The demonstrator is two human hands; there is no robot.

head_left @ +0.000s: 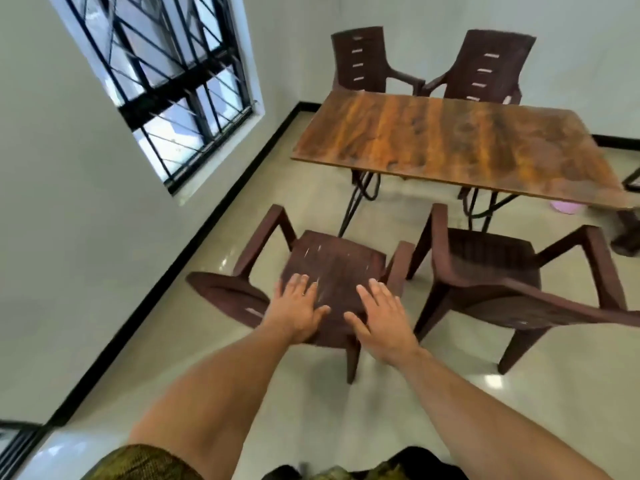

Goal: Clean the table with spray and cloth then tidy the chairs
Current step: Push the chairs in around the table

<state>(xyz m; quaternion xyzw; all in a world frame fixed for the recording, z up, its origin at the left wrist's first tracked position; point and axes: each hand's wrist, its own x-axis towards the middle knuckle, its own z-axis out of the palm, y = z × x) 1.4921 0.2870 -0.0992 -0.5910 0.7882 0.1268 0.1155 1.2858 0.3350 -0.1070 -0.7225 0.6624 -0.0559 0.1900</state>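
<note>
- Both hands, left hand [298,313] and right hand [384,317], lie flat with fingers straight over the near chair [332,261], gripping nothing; whether they touch it or hover, the blur hides.
- That chair stands just short of the table [450,140], turned askew.
- Moulded plastic, so likely light and stiff (its legs should slide on the glossy floor [311,410]); the armrests or backrest top offer the best hold.
- Second chair [491,268] stands beside it; two far chairs [360,60] sit opposite.

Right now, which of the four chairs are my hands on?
The near chair on the window side. Left hand and right hand lie flat on its back; the neighbouring chair and two far chairs are untouched.
</note>
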